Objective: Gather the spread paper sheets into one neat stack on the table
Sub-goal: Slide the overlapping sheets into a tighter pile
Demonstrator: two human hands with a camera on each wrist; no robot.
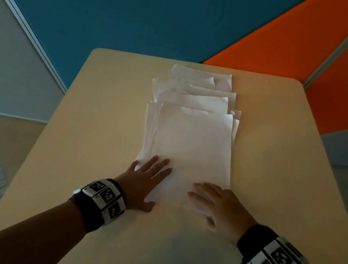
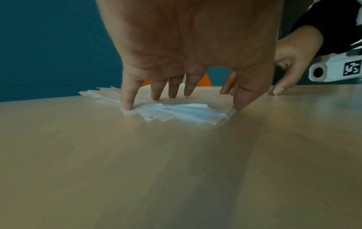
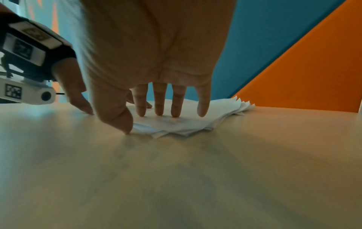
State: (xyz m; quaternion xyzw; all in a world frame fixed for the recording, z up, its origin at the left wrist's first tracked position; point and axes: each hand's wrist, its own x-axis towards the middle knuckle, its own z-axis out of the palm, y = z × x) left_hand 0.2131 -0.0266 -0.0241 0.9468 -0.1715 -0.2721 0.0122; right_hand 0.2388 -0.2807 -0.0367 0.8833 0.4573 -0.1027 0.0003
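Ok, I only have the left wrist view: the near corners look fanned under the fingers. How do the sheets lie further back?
Observer: In the head view the paper sheets are stepped away toward the far edge of the table, each far end showing beyond the next.
Operator: And the right hand?
Observer: The right hand lies flat on the top sheet's near right corner, fingers straight.
Operator: The right side edges?
Observer: Uneven; the right wrist view shows the far corners as a jagged row.
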